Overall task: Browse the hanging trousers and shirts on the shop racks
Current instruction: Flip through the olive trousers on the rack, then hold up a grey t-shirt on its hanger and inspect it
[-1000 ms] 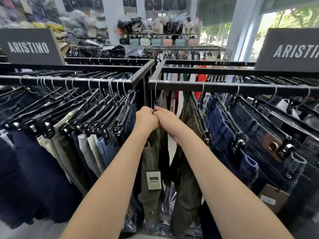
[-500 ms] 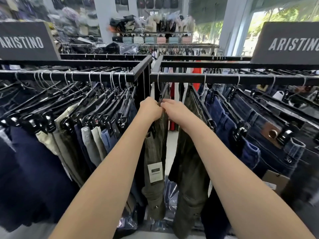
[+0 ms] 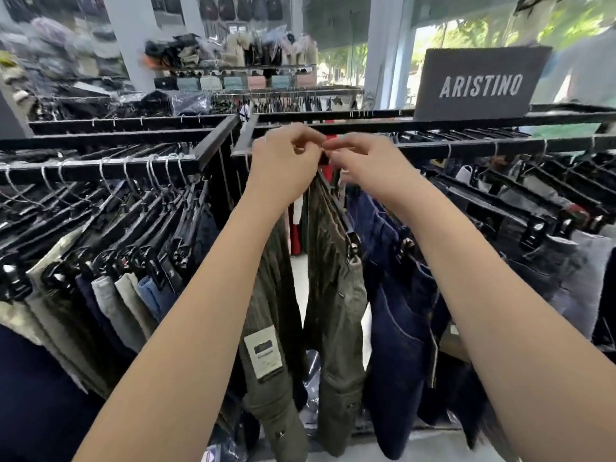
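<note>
Both hands at black metal rail [image 3: 466,146]: left hand [image 3: 283,161] fingers curled, right hand [image 3: 363,165] fingers pinched; held object unclear. Olive ribbed trousers [image 3: 336,295] below.

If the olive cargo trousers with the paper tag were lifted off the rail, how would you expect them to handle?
The olive cargo trousers would probably be floppy: they hang in soft folds from a clip hanger. They would likely swing, held only at the waistband. The paper tag hangs loose and may flap.

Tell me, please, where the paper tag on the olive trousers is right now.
In the head view the paper tag hangs low at centre on the left olive trousers, just right of the left forearm and left of the second olive pair.
</note>
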Demonstrator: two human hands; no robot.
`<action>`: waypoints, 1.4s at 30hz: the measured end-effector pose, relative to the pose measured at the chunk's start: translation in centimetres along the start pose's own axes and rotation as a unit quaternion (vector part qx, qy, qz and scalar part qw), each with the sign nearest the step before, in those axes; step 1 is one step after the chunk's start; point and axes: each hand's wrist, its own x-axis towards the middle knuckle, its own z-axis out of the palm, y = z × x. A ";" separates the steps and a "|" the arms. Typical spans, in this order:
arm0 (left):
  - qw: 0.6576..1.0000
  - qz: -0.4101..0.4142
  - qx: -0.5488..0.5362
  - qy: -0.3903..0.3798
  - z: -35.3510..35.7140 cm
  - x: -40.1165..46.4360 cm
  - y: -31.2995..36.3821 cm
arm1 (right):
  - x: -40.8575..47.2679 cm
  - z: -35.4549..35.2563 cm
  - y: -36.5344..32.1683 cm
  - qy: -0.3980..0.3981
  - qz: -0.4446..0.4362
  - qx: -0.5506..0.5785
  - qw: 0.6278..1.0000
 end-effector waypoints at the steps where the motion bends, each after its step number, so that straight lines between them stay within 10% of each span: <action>1: 0.996 -0.002 -0.083 -0.018 0.6 0.1 1.4 | -0.6 -1.4 -0.2 0.029 -0.012 -0.007 0.999; 16: 0.803 -0.073 -0.510 -0.300 24.4 -9.5 15.9 | -21.6 -22.4 9.5 0.471 0.098 -0.043 0.876; 42: 0.586 -0.107 -0.551 -0.584 64.3 -25.6 46.4 | -44.2 -54.8 24.7 0.690 0.242 -0.166 0.662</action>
